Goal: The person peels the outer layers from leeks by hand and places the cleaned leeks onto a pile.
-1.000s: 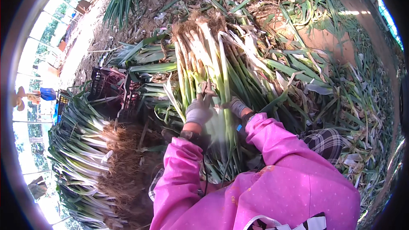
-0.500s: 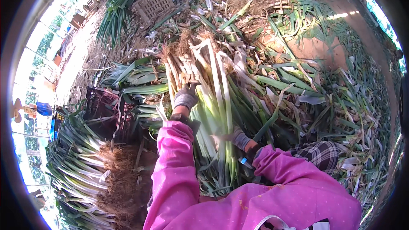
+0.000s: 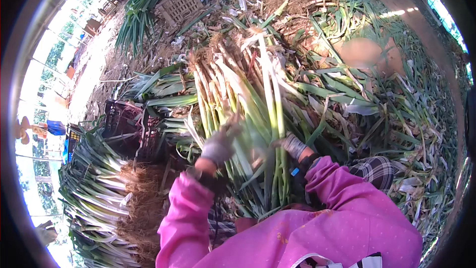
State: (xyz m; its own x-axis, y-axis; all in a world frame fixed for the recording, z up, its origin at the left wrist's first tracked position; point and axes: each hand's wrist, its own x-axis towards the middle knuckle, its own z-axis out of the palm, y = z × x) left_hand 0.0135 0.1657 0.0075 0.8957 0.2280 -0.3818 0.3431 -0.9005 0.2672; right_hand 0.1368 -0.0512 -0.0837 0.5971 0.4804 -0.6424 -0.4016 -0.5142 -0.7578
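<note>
A heap of leeks (image 3: 213,89) lies before me, brown roots pointing away and green leaves toward my lap. My left hand (image 3: 219,145), in a grey glove, is over the left side of the heap; motion smears its fingers, so their grip is unclear. On the right, my gloved right hand (image 3: 292,145) is closed around a few leek stalks (image 3: 271,89). Those stalks stand out pale and clean, with their root ends at the far side of the heap. Part of the right hand's fingers is hidden behind the stalks.
At the lower left, cleaned leeks (image 3: 101,193) are stacked with roots facing right. Behind them sits a dark plastic crate (image 3: 121,119). A beige crate (image 3: 179,4) and a green leek bundle (image 3: 148,0) are farther off. Leaf scraps (image 3: 411,119) cover the right-hand ground.
My left hand has come back from the stalks toward me. The pale stalks at my right hand have shifted right, and that hand has moved slightly right and up.
</note>
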